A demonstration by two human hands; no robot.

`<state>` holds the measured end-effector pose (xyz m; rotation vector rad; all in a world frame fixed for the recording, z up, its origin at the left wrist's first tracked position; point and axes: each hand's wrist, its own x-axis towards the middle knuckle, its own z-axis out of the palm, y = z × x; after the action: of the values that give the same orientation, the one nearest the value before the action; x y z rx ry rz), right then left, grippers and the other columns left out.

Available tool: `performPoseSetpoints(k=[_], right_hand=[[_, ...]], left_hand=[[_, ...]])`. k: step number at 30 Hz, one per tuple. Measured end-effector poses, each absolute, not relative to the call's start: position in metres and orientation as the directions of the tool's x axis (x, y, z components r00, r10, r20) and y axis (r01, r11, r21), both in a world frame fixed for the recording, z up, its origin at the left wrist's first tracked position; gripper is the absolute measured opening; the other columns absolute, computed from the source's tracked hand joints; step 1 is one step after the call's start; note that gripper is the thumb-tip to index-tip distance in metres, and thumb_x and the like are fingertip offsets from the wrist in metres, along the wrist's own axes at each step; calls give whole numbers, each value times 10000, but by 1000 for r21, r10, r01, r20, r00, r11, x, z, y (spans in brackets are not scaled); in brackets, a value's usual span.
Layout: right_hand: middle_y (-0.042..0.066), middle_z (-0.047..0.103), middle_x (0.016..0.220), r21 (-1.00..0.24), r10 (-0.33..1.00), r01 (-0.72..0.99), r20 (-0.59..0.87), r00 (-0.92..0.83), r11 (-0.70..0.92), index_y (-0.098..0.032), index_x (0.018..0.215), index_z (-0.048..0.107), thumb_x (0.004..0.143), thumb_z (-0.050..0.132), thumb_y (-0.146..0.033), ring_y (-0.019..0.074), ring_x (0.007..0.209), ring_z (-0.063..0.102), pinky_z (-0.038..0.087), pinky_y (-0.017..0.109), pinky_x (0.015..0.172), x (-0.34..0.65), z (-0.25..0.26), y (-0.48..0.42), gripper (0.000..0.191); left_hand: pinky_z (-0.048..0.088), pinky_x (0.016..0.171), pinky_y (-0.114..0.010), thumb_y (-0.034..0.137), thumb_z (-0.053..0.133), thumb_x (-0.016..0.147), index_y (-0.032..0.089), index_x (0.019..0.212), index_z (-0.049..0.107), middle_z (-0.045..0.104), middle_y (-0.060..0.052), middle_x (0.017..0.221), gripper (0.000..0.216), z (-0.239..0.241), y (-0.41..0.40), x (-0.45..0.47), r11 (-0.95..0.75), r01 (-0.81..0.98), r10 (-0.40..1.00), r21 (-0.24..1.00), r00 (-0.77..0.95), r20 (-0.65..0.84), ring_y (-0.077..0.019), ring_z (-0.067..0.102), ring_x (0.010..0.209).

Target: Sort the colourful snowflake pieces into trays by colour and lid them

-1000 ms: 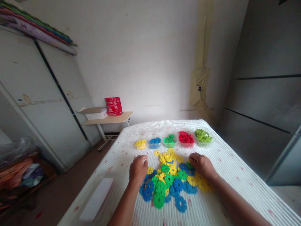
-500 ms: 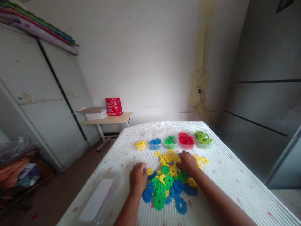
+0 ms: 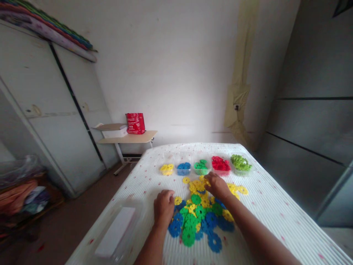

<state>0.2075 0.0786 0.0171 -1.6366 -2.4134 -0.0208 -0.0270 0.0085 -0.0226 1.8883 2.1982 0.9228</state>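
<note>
R hand (image 3: 217,186) is curled, fingers down, on the yellow discs (image 3: 196,185) at the far end of the mixed disc pile (image 3: 198,217), mid-table (image 3: 270,206). L hand (image 3: 164,208) rests loosely curled at the pile's left edge, touching blue + yellow pieces. Can't tell if either hand has a disc pinched, as the fingertips are hidden. Just beyond stand the yellow tub (image 3: 167,169), blue tub (image 3: 183,168), green tub (image 3: 201,167), red tub (image 3: 220,164) and lime tub (image 3: 241,163). To do it well, I'd say: take one disc by its rim w/ thumb + forefinger, lift straight up so neighbours don't drag, and use the L hand to steady the heap.
</note>
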Motion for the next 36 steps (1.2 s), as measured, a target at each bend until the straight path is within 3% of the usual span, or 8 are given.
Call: performPoseSetpoints(k=[11,18,26,36], right_hand=[[95,619,1033,-24,938,941,87,-335,338,-211,1076,596,770,569,-247,233,971,573,456,301,717,199,9,81,309],[162,632,966,47,947,951,86,-308,305,-124,995,608,760,567,-246,280,904,616,464,347,688,190,11,78,269],[162,673,914,70,938,942,93,-333,327,-116,924,641,755,543,-287,274,828,648,452,328,666,188,29,70,260],[108,630,1040,-36,840,871,288,-461,490,-180,1013,601,794,501,-359,218,950,594,408,293,759,72,90,101,300]], left_hand=[[394,864,-274,121,458,781,187,904,664,669,-44,967,248,-26,11,-28,40,866,921,498,-225,317,-166,572,943],[389,858,-273,114,463,782,196,895,658,667,-43,967,240,-29,10,-29,28,859,919,511,-224,326,-160,568,944],[425,835,-262,116,462,756,192,850,657,683,-37,919,230,-34,15,-33,11,710,888,704,-331,320,-152,600,894],[454,846,-298,128,437,714,177,823,660,684,-61,882,253,-37,13,-37,-19,575,851,818,-420,315,-183,614,893]])
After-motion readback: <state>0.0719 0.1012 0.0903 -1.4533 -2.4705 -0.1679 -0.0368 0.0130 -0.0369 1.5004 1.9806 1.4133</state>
